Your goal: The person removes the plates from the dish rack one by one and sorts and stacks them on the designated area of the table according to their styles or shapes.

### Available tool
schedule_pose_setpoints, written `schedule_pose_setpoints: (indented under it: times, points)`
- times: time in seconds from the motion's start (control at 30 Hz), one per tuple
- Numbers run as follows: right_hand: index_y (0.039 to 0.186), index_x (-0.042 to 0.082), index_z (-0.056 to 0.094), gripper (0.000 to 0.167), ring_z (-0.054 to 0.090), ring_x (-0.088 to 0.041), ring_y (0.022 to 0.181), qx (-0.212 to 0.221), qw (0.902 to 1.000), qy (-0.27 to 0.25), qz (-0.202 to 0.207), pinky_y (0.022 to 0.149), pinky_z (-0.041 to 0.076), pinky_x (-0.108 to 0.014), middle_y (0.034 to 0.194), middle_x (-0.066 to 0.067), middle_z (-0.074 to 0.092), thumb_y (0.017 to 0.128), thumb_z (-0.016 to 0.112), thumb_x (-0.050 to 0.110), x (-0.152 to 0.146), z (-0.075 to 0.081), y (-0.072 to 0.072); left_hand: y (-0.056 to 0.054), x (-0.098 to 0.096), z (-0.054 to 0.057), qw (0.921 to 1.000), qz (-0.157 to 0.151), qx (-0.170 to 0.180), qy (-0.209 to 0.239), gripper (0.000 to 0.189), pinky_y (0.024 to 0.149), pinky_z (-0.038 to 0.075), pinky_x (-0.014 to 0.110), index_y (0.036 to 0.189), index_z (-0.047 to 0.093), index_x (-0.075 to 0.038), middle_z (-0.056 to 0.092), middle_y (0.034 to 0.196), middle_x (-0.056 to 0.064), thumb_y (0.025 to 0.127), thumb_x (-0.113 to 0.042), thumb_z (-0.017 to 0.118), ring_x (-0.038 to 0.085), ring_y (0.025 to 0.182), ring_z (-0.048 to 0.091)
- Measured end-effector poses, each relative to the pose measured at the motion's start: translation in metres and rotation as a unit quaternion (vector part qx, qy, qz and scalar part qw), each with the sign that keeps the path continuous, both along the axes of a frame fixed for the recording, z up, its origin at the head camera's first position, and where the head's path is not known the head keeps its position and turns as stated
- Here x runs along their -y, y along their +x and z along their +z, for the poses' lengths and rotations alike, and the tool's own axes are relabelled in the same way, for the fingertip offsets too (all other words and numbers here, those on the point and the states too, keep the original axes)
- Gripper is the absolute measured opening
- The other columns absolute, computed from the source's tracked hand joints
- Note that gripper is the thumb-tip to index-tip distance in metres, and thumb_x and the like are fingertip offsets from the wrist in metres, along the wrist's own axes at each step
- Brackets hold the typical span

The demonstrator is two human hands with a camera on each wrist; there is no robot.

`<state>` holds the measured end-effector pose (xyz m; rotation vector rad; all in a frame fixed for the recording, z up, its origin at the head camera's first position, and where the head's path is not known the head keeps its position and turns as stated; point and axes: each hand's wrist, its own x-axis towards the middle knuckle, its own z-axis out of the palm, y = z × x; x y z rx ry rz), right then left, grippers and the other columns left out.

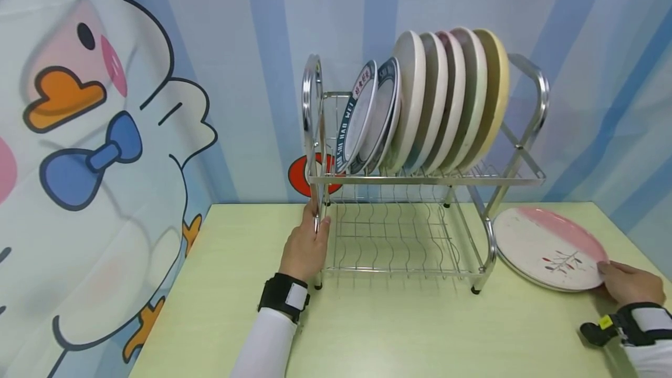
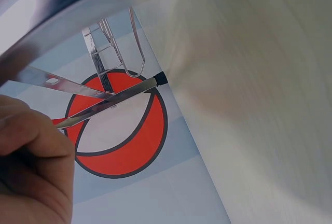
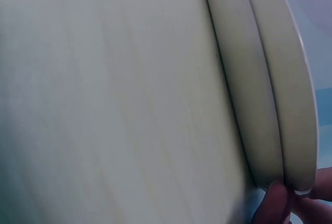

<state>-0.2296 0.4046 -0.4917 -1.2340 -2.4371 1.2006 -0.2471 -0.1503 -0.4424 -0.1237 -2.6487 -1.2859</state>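
Observation:
A two-tier metal dish rack (image 1: 399, 180) stands on the table, plates upright in its top tier. My left hand (image 1: 303, 252) grips the rack's left side frame low down. The left wrist view shows curled fingers (image 2: 36, 136) beside the metal bars. To the right of the rack lies a white plate with a pink edge and a twig pattern (image 1: 543, 244), stacked on a second plate (image 3: 249, 94). My right hand (image 1: 632, 284) pinches the upper plate's right rim. In the right wrist view, the thumb (image 3: 275, 203) sits at the seam between both plates.
Blue-patterned small plates (image 1: 361, 121) lean at the left of the top tier. Several larger plates, ending with a yellow one (image 1: 496, 98), stand to their right. The lower tier (image 1: 394, 238) is bare wire. A cartoon duck backdrop (image 1: 252, 133) hangs behind the table (image 1: 231, 284).

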Motion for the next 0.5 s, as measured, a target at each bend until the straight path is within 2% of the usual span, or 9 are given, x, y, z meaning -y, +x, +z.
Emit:
schedule_pose_setpoints:
  times: [0.07,0.1,0.13,0.2,0.27,0.33,0.37,0.43,0.5]
  points:
    - [0.155,-0.005,0.037,0.058,0.049,-0.053,0.132,-0.005,1.0000,-0.004,0.001,0.082,0.052,-0.046,0.155,-0.036,0.040,0.109,0.036,0.032,-0.0006,-0.0020,-0.0005,-0.0002,-0.0004,0.0003,1.0000,0.001,0.002,0.000,0.062,0.047,0.029,0.031,0.161,0.026,-0.004,0.043,0.065,0.002,0.111,-0.038,0.044,0.016,0.049,0.041]
    - [0.155,-0.005,0.037,0.058,0.053,-0.053,0.124,-0.007,1.0000,-0.006,0.003,0.072,0.051,-0.040,0.154,-0.037,0.041,0.109,0.037,0.031,-0.0008,-0.0025,-0.0005,-0.0001,-0.0005,0.0004,1.0000,0.002,0.003,0.000,0.062,0.047,0.030,0.031,0.161,0.027,-0.004,0.043,0.065,0.002,0.111,-0.038,0.044,0.016,0.049,0.041]
    - [0.155,-0.005,0.037,0.058,0.061,-0.048,0.108,-0.007,0.9999,-0.005,0.005,0.063,0.047,-0.034,0.152,-0.037,0.043,0.109,0.037,0.030,-0.0008,-0.0028,-0.0006,-0.0001,-0.0006,0.0003,1.0000,0.003,0.004,-0.001,0.062,0.046,0.030,0.031,0.161,0.027,-0.005,0.043,0.065,0.002,0.111,-0.038,0.044,0.016,0.049,0.041]
    - [0.155,-0.006,0.037,0.058,0.064,-0.033,0.078,-0.012,0.9998,-0.013,0.009,0.052,0.040,-0.026,0.148,-0.039,0.045,0.109,0.039,0.029,-0.0016,-0.0031,-0.0007,-0.0001,-0.0007,0.0001,1.0000,0.004,0.005,-0.001,0.062,0.046,0.030,0.031,0.160,0.027,-0.005,0.043,0.065,0.002,0.111,-0.038,0.044,0.016,0.049,0.042]
    - [0.155,-0.007,0.037,0.058,0.056,-0.016,0.058,-0.013,0.9996,-0.022,0.013,0.047,0.041,-0.026,0.144,-0.040,0.047,0.109,0.040,0.028,-0.0023,-0.0024,-0.0007,-0.0001,-0.0007,-0.0003,1.0000,0.004,0.007,-0.001,0.062,0.047,0.031,0.031,0.160,0.027,-0.005,0.043,0.065,0.002,0.111,-0.039,0.044,0.016,0.049,0.042]
    - [0.155,-0.007,0.037,0.059,0.047,-0.005,0.050,-0.011,0.9993,-0.032,0.016,0.045,0.043,-0.027,0.137,-0.042,0.049,0.108,0.040,0.029,-0.0034,-0.0015,-0.0008,-0.0002,-0.0007,-0.0005,1.0000,0.004,0.009,0.000,0.062,0.047,0.031,0.031,0.160,0.027,-0.005,0.044,0.065,0.002,0.111,-0.039,0.043,0.016,0.049,0.042]
    - [0.154,-0.008,0.037,0.059,0.048,-0.005,0.049,-0.012,0.9990,-0.039,0.016,0.045,0.044,-0.027,0.132,-0.042,0.050,0.108,0.041,0.029,-0.0043,-0.0013,-0.0011,-0.0003,-0.0007,-0.0004,1.0000,0.003,0.008,0.000,0.062,0.047,0.031,0.031,0.160,0.027,-0.005,0.044,0.065,0.002,0.111,-0.039,0.043,0.016,0.049,0.042]
    - [0.154,-0.009,0.037,0.060,0.050,-0.007,0.048,-0.010,0.9987,-0.047,0.017,0.045,0.044,-0.028,0.112,-0.039,0.057,0.108,0.042,0.030,-0.0061,-0.0006,-0.0017,-0.0007,-0.0008,-0.0003,1.0000,0.002,0.009,0.000,0.061,0.046,0.031,0.031,0.160,0.027,-0.006,0.044,0.065,0.002,0.111,-0.039,0.043,0.016,0.049,0.042]
    - [0.154,-0.009,0.037,0.060,0.053,-0.010,0.047,-0.010,0.9982,-0.057,0.017,0.046,0.046,-0.030,0.090,-0.029,0.061,0.108,0.042,0.029,-0.0079,-0.0003,-0.0024,-0.0009,-0.0009,0.0001,1.0000,0.001,0.007,0.002,0.059,0.046,0.031,0.031,0.159,0.028,-0.006,0.044,0.065,0.002,0.111,-0.037,0.043,0.016,0.049,0.042]
